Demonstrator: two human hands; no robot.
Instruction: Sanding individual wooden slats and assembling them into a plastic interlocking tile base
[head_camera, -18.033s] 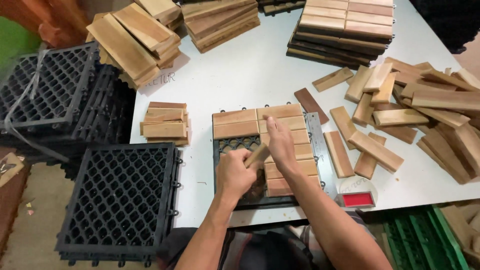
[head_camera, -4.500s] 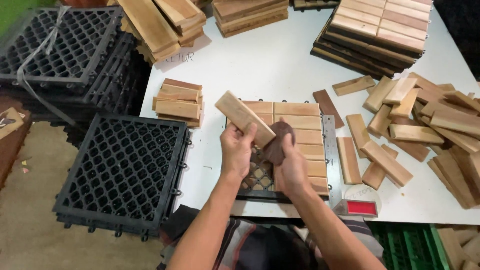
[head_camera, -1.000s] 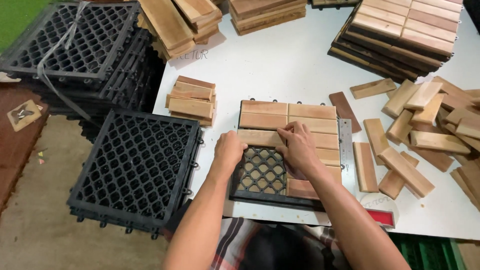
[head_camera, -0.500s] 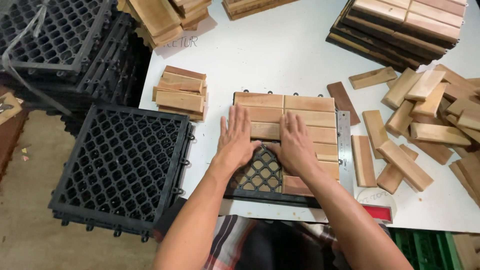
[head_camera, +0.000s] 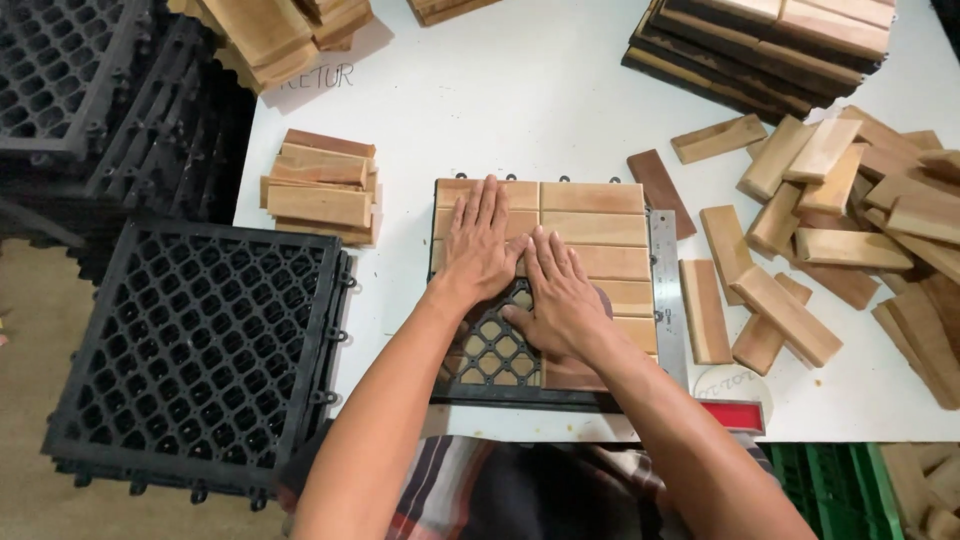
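Observation:
A black plastic grid tile (head_camera: 495, 352) lies on the white table (head_camera: 520, 100), most of it covered by wooden slats (head_camera: 592, 200). My left hand (head_camera: 480, 242) lies flat, fingers spread, on the slats at the tile's left side. Beside it, my right hand (head_camera: 560, 295) presses flat on the slats in the middle. Both palms are down and neither holds anything. A patch of bare grid shows at the tile's near left corner.
A metal square ruler (head_camera: 668, 290) with a red handle lines the tile's right edge. Loose slats (head_camera: 820, 210) are heaped at the right, a small slat stack (head_camera: 320, 195) at the left, finished tiles (head_camera: 770, 40) at the back. Black grid bases (head_camera: 200, 345) stand left of the table.
Both hands have slid a little toward the tile's middle and pressed flat side by side. The view has shifted slightly closer to the table.

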